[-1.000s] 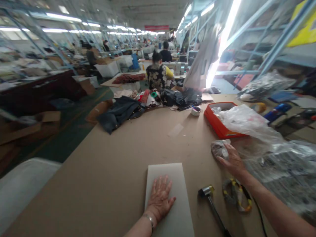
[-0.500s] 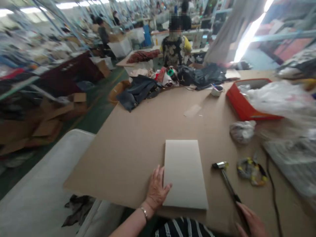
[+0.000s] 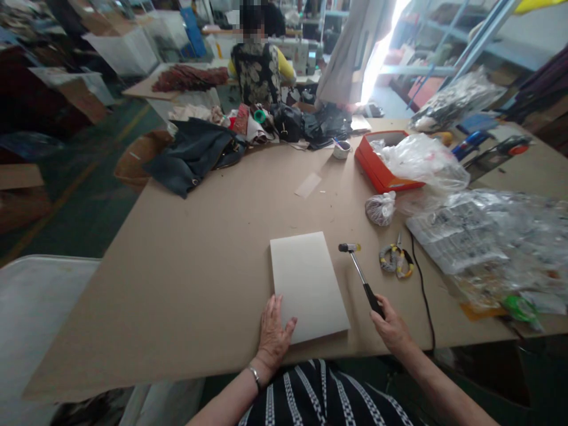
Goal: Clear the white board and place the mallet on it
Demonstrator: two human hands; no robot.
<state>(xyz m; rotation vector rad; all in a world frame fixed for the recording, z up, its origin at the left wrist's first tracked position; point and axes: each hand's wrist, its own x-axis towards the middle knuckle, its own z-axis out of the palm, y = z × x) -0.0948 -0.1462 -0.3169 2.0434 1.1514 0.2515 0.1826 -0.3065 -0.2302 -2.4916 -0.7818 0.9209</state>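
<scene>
My left hand [image 3: 274, 332] rests at the lower left edge of a flat white rectangular board [image 3: 308, 284], fingers stretched along its side and thumb over its top. The board lies on the brown-covered table [image 3: 213, 266] near the front edge. To the right of it, my right hand [image 3: 390, 324] is wrapped round the black grip of a small hammer [image 3: 362, 275]. The hammer's silver shaft points away from me, its head dark at one end and yellow at the other. Scissors with wrapped, yellow-banded handles [image 3: 396, 260] lie right of the hammer.
A knotted plastic bag [image 3: 380, 208], a red box [image 3: 377, 165] with clear plastic and a white cup [image 3: 341, 149] stand beyond. A black cord [image 3: 420, 284] runs down the right side by plastic-wrapped packs [image 3: 470, 236]. Dark bags [image 3: 195, 151] line the far edge; a person [image 3: 257, 65] sits behind.
The view has swung to the right, bringing more of the table's right side into sight. My right hand still holds the hammer, and my left hand stays at the board.
</scene>
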